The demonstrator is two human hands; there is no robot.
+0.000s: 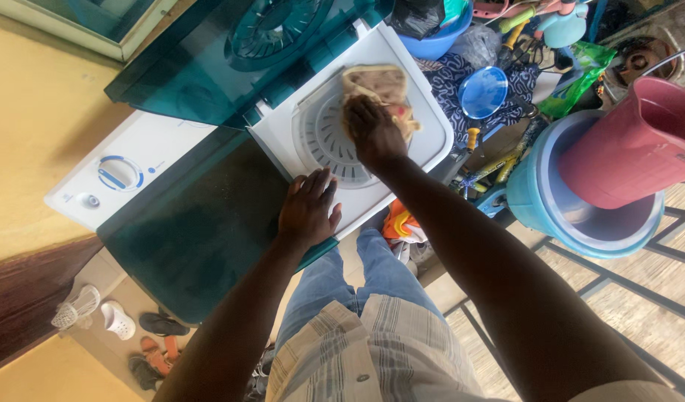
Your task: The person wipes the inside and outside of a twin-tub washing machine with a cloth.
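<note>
The left hand (307, 208) is lying flat with its fingers spread, gripping nothing, and is pressing on the front edge of the twin-tub washing machine (208, 216), right where the dark teal lid (190, 231) is meeting the white spinner opening. Just beyond it, the right hand (373, 130) is bearing down, palm flat, on one tan cloth (376, 83), which is lying under and ahead of the fingers, on top of the round white slotted inner cover (324, 141) of the spinner compartment. The fingers are curling over the cloth; whether they are pinching it cannot be told. The cloth is sticking out past the fingertips toward the far rim.

On the control panel to the left, one large blue-ringed dial (120, 173) and one small knob (93, 200) are showing. One raised teal spinner lid (275, 30) is standing open behind.

To the right, one pink jug (632, 145) is sitting in one light blue bucket (539, 193). Farther off, one small blue bowl (483, 91) is resting on patterned fabric, with one blue basin (439, 41) beyond.
</note>
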